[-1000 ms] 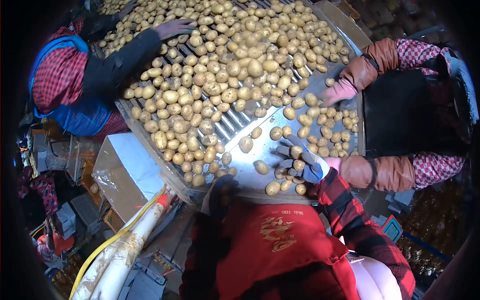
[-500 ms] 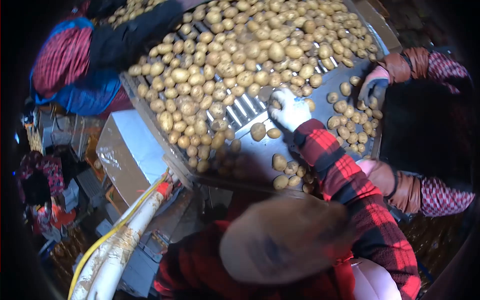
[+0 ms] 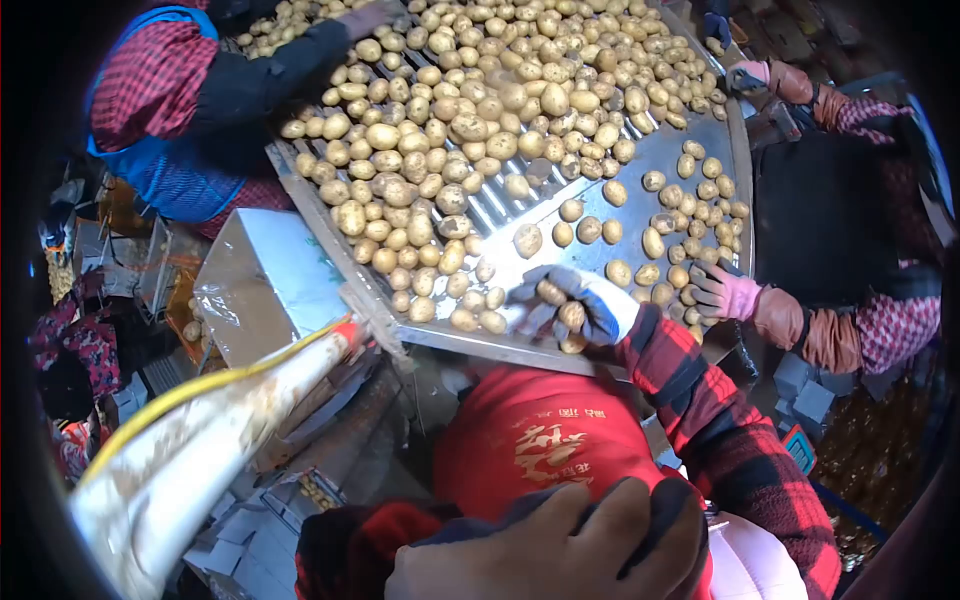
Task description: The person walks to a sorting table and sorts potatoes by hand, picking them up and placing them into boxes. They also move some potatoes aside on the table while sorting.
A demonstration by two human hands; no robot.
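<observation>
My right hand (image 3: 578, 303), in a white and dark glove, is curled round several small potatoes (image 3: 571, 316) above the near edge of the metal sorting table (image 3: 600, 208). Some of its fingers are blurred. Close to the camera, my left hand (image 3: 560, 545) is gloved too, with its back toward me and its fingers bent. Its palm is hidden, so I cannot make out whether it holds anything. Loose potatoes (image 3: 478, 318) lie just left of my right hand, and a big heap of potatoes (image 3: 520, 100) covers the slatted part beyond.
At the right, a co-worker's pink-gloved hand (image 3: 727, 290) rests beside more potatoes (image 3: 690, 215). Another person's arm (image 3: 270, 90) reaches in from the upper left. A white pole with a yellow cable (image 3: 210, 440) and a cardboard box (image 3: 255, 290) stand left of the table.
My right hand has drawn back from the slats to the table's near edge, now with several potatoes. My left hand has shifted lower in view. The co-worker's upper hand has moved away from the small potatoes.
</observation>
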